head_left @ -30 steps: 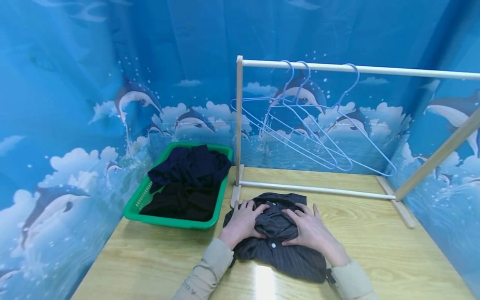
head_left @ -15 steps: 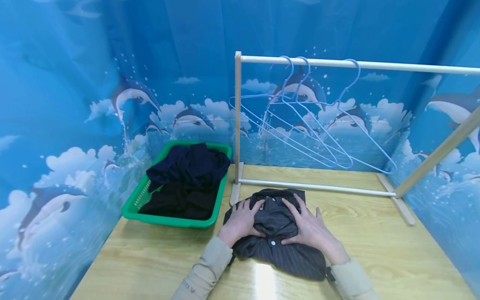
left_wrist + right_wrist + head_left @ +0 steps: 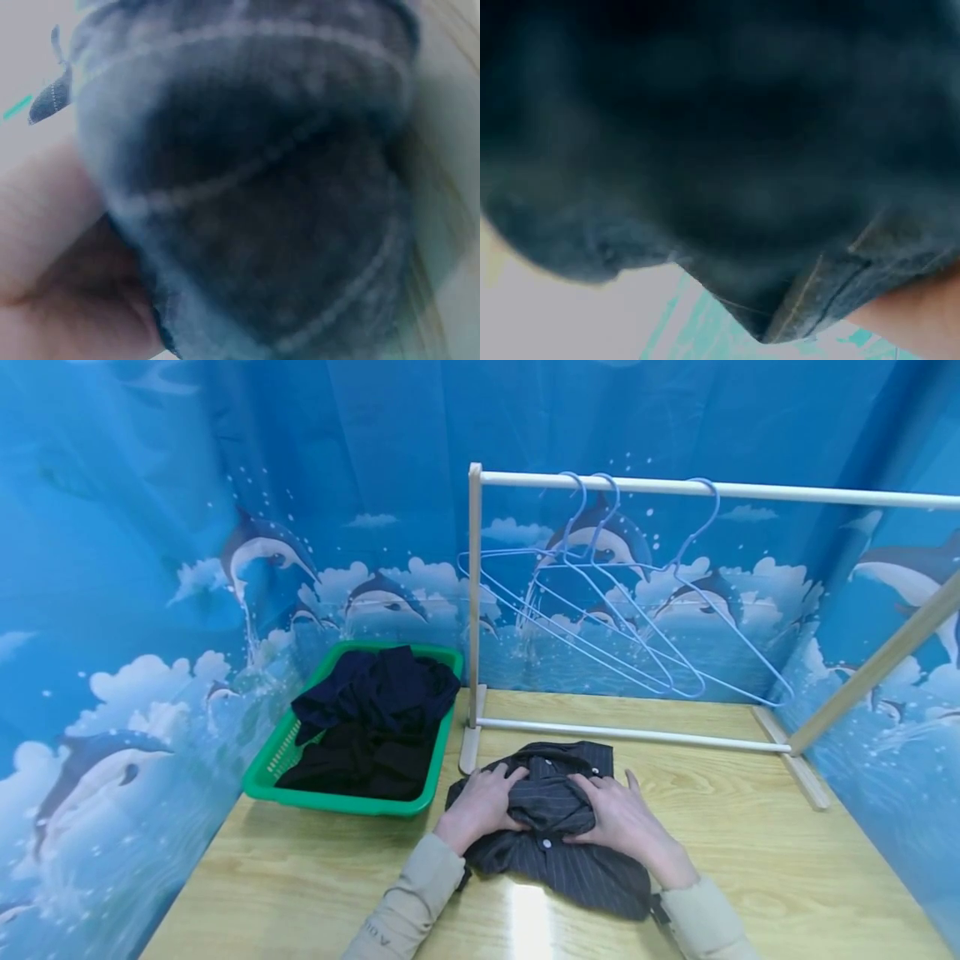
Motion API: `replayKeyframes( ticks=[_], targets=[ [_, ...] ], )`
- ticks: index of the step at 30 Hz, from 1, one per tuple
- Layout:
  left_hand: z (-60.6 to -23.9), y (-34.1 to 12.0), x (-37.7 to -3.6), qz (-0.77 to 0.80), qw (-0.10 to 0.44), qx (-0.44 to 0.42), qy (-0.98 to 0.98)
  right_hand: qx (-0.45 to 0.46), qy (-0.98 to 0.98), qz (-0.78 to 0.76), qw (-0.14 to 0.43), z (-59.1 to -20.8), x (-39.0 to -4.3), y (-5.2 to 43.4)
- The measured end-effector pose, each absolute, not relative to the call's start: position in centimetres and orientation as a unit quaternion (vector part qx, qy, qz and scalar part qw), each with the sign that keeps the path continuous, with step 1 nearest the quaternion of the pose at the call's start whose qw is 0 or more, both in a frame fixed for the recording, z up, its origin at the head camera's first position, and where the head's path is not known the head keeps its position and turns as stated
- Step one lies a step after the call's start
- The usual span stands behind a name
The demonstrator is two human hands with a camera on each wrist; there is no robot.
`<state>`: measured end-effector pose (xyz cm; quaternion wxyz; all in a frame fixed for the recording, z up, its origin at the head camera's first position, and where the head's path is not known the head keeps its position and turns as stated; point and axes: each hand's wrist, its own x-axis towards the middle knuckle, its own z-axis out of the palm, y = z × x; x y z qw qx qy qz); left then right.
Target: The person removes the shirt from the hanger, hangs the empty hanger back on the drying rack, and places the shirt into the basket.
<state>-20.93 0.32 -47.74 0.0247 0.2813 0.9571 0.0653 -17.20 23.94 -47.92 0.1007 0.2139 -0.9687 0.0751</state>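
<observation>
A dark pinstriped button-up shirt [image 3: 558, 806] with light buttons lies bunched on the table in the head view. My left hand [image 3: 480, 806] grips its left side, fingers bent over the cloth and thumb toward the middle. On the opposite side my right hand [image 3: 626, 818] holds a gathered fold, its fingertips partly hidden in the fabric. Up close in the left wrist view, the striped cloth [image 3: 270, 225] bulges beside the left hand's fingers [image 3: 45, 217]. Blurred dark fabric [image 3: 727, 150] fills most of the right wrist view, with a bit of the right hand [image 3: 922, 315] at the edge.
A green basket [image 3: 337, 804] with dark clothes [image 3: 382, 693] stands left of the shirt. Behind it, a rack with a white top rail [image 3: 787, 492] carries blue hangers [image 3: 697, 539]; its lower bar [image 3: 637, 735] runs close behind the shirt. A dolphin-print curtain [image 3: 360, 485] encloses the table [image 3: 787, 877].
The right fingers, spread wide half a second ago, have drawn in over the cloth. The shirt's upper part is bunched differently between the hands. The view has tilted slightly.
</observation>
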Motion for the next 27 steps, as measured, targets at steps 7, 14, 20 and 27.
replayKeyframes(
  ticks=[7,14,20,27],
  targets=[
    [-47.8,0.1,-20.9,0.053,-0.009,0.304,0.951,0.238,-0.959,0.043,0.149,-48.1,-17.3,23.7],
    [-47.7,0.4,-20.6,0.054,-0.036,0.300,0.952,0.232,-0.954,0.035,0.189,-48.2,-17.3,23.8],
    [-46.5,0.4,-20.3,0.039,-0.068,0.292,0.953,0.247,-0.931,0.036,0.265,-47.6,-17.6,24.2],
    [-44.4,0.0,-20.0,0.012,-0.125,0.311,0.942,0.269,-0.912,0.046,0.307,-46.3,-17.7,24.9]
  ],
)
